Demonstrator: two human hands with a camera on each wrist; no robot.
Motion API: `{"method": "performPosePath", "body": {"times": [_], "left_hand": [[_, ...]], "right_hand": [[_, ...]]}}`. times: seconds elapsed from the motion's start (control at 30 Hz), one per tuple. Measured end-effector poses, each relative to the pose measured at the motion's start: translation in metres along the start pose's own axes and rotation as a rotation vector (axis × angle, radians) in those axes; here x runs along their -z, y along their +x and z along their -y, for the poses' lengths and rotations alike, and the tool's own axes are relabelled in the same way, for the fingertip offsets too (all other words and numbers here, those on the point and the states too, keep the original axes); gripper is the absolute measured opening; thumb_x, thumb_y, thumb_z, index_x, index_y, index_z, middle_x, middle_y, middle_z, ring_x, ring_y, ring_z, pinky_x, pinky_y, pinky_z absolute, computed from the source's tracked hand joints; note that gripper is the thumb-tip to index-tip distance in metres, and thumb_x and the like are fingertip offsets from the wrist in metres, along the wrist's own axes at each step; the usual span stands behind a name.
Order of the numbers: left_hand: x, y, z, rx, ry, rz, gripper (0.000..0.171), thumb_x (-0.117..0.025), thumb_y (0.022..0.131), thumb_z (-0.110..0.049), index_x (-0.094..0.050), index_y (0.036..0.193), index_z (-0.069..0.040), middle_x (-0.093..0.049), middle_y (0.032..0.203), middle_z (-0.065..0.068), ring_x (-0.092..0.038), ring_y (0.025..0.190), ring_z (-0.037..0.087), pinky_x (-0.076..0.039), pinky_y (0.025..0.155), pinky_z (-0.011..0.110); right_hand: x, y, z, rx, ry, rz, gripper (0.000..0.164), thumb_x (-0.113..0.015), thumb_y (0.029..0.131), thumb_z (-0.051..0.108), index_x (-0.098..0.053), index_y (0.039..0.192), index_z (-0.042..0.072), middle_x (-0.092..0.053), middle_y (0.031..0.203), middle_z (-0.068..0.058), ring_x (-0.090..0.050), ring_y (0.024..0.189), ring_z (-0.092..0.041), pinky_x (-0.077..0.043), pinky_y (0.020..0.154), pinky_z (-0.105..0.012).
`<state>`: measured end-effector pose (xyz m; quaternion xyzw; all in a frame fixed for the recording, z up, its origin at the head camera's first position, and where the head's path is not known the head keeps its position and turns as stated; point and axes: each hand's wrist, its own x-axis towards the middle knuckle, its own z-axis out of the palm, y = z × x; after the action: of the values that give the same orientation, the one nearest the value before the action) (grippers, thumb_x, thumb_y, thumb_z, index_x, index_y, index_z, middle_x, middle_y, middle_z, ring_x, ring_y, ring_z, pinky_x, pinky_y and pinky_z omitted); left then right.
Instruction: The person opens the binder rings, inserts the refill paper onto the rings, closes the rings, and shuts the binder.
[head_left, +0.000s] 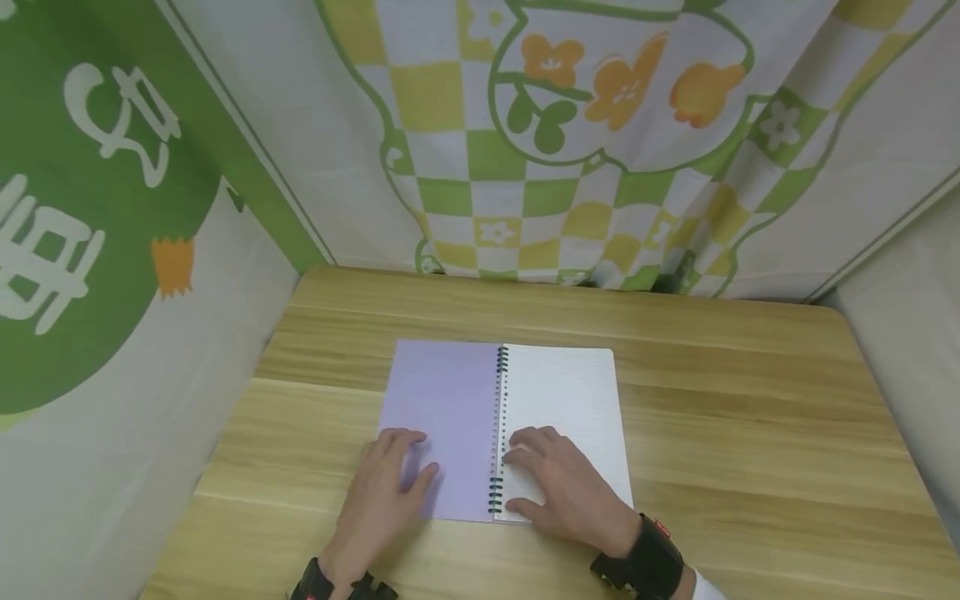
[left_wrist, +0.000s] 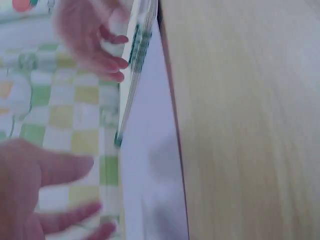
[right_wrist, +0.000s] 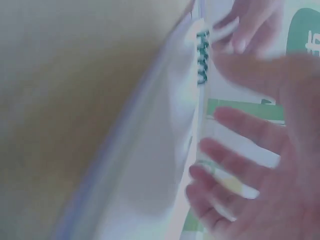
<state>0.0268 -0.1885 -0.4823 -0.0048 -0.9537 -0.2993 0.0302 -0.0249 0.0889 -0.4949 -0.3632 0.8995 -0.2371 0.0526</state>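
A spiral notebook lies opened flat on the table, its lilac cover [head_left: 446, 392] to the left and a white lined page [head_left: 570, 387] to the right. Dark green rings [head_left: 496, 496] bind the two halves at top and bottom. Over the outer left part of the cover is my left hand [head_left: 384, 487], fingers loosely bent and thumb apart, holding nothing. My right hand [head_left: 562, 483] is over the lower page, its fingertips near the binding and nothing in its grasp. In the right wrist view, the fingers [right_wrist: 235, 125] are spread close beside the page.
The wooden table [head_left: 750, 433] extends around the notebook on all sides. Behind its far edge hangs a checkered curtain [head_left: 495, 200] with flowers. A green and white wall panel [head_left: 97, 208] stands on the left, a pale one [head_left: 907, 333] on the right. Both wrists wear black straps [head_left: 648, 558].
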Motion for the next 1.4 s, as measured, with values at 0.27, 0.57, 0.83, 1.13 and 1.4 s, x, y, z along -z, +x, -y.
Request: {"method": "performPosePath", "body": {"times": [0.27, 0.57, 0.83, 1.13, 1.4], "left_hand": [[0.028, -0.011, 0.013, 0.313, -0.144, 0.090, 0.067, -0.070, 0.104, -0.028, -0.043, 0.153, 0.008, -0.045, 0.153, 0.032, -0.045, 0.140, 0.053, -0.043, 0.113, 0.069], [0.039, -0.009, 0.029, 0.418, -0.273, 0.116, 0.072, -0.070, 0.105, -0.024, -0.033, 0.156, 0.011, -0.049, 0.151, 0.034, -0.058, 0.131, 0.052, -0.053, 0.109, 0.060], [0.049, -0.016, 0.040, 0.480, -0.396, 0.110, 0.059, -0.076, 0.099, -0.011, -0.048, 0.148, 0.006, -0.066, 0.139, 0.027, -0.068, 0.118, 0.036, -0.061, 0.093, 0.036], [0.050, -0.027, 0.015, 0.364, -0.654, -0.105, 0.044, -0.080, 0.093, 0.003, -0.066, 0.134, 0.004, -0.068, 0.135, 0.024, -0.073, 0.115, 0.017, -0.060, 0.091, 0.021], [0.044, -0.031, -0.042, 0.029, -0.764, -0.127, 0.044, -0.080, 0.087, 0.012, -0.070, 0.129, 0.002, -0.073, 0.123, 0.025, -0.078, 0.101, 0.010, -0.066, 0.079, 0.032]], "right_hand": [[0.000, -0.004, -0.004, -0.016, -0.092, 0.074, 0.091, -0.093, 0.074, 0.059, -0.062, 0.147, 0.014, -0.046, 0.165, -0.014, -0.041, 0.153, -0.041, -0.040, 0.120, -0.059], [-0.001, -0.003, 0.000, -0.012, -0.080, 0.036, 0.090, -0.094, 0.073, 0.054, -0.063, 0.146, 0.011, -0.048, 0.163, -0.017, -0.042, 0.152, -0.044, -0.042, 0.118, -0.061], [-0.002, -0.003, -0.002, -0.037, -0.064, 0.054, 0.091, -0.092, 0.075, 0.057, -0.062, 0.148, 0.014, -0.045, 0.166, -0.014, -0.040, 0.154, -0.043, -0.041, 0.119, -0.061], [0.017, 0.000, -0.029, -0.104, 0.148, 0.025, 0.079, -0.089, 0.084, 0.050, -0.062, 0.146, 0.009, -0.051, 0.162, -0.014, -0.047, 0.150, -0.038, -0.042, 0.120, -0.059], [0.051, 0.005, -0.086, -0.290, 0.563, -0.197, 0.035, -0.071, 0.104, 0.018, -0.069, 0.134, 0.000, -0.071, 0.135, -0.018, -0.070, 0.123, -0.036, -0.060, 0.100, -0.044]]}}
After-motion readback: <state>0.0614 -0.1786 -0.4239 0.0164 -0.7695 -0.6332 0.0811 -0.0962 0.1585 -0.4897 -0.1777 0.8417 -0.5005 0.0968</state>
